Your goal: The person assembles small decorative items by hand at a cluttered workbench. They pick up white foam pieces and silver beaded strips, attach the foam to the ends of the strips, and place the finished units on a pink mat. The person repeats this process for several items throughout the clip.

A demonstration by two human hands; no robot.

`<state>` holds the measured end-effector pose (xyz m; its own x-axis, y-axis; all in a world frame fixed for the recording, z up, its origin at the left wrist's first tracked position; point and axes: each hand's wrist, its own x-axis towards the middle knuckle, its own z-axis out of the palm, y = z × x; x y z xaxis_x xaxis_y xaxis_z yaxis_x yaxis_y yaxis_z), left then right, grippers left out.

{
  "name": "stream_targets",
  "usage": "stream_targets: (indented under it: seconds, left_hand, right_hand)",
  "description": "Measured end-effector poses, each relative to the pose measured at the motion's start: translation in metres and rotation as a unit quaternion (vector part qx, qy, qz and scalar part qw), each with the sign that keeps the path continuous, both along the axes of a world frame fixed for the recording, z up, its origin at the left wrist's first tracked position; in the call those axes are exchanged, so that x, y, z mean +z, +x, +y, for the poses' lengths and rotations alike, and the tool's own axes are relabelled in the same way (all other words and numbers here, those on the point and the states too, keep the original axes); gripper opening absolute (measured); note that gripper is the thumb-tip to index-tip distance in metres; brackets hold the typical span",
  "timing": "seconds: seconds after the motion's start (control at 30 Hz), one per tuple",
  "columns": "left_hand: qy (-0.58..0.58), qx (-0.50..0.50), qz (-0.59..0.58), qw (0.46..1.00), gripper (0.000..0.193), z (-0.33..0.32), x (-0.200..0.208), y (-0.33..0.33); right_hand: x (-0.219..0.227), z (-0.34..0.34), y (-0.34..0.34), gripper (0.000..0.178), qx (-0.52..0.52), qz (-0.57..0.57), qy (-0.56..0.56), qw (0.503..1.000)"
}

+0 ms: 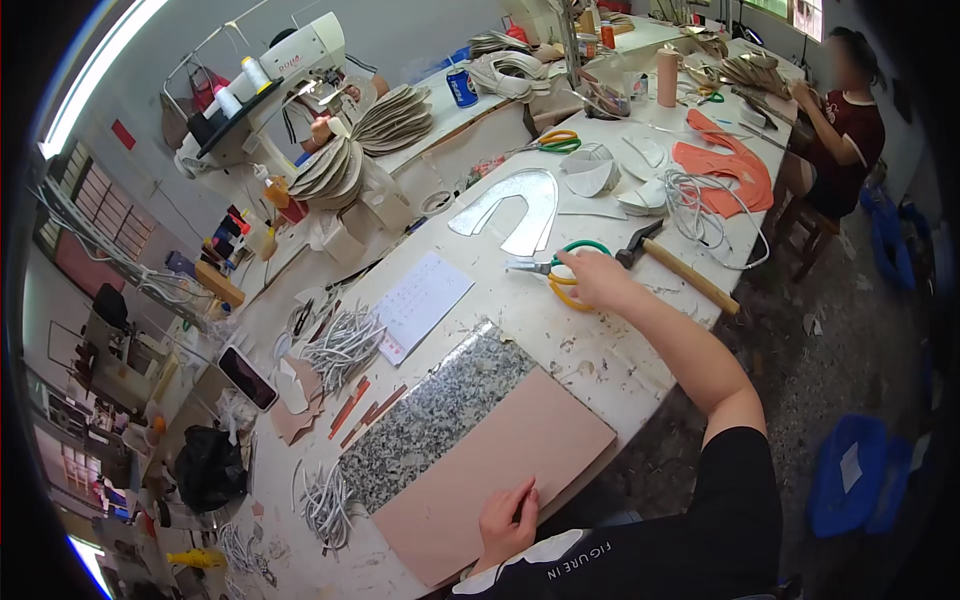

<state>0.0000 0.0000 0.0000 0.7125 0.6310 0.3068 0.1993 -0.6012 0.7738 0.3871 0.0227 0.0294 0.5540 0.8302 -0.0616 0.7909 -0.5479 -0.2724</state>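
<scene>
My right hand (pixel 597 281) reaches across the white table, its fingers closed on a pair of scissors (pixel 566 292) with one green and one yellow handle loop. The short metal blades point left. Close to me, my left hand (pixel 508 522) rests on a flat pinkish-beige sheet (pixel 490 470), its fingers curled and nothing visible in them. That sheet partly covers a grey speckled stone slab (pixel 440 420). Right of the scissors lies a hammer (pixel 690 273) with a wooden handle and dark head. A silvery-white U-shaped piece (pixel 510 208) lies beyond the scissors.
Bundles of grey cord (pixel 342 345) and a written paper sheet (pixel 425 300) lie left of the slab. A phone (pixel 247 377) is farther left. Orange cut pieces (pixel 728 165) and white cord (pixel 700 205) lie at right. A sewing machine (pixel 290 65) stands behind; a co-worker (pixel 850 125) sits far right.
</scene>
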Motion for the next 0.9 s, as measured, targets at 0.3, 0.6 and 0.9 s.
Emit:
stream_targets:
  seconds: [0.3, 0.6, 0.9]
  left_hand:
    - [-0.038, 0.005, 0.020, 0.999, 0.024, 0.010, -0.004, 0.010]
    - [-0.204, 0.037, -0.010, 0.978, 0.025, 0.015, 0.007, 0.002]
    - [-0.571, 0.033, -0.014, 0.820, 0.032, 0.038, 0.031, -0.010]
  right_hand:
    - [-0.004, 0.157, 0.011, 0.041, 0.179, 0.062, 0.093, 0.978]
    - [-0.042, 0.318, -0.048, 0.081, 0.353, 0.070, 0.049, 0.932]
    - [-0.020, 0.322, -0.074, 0.087, 0.306, 0.002, -0.107, 0.946]
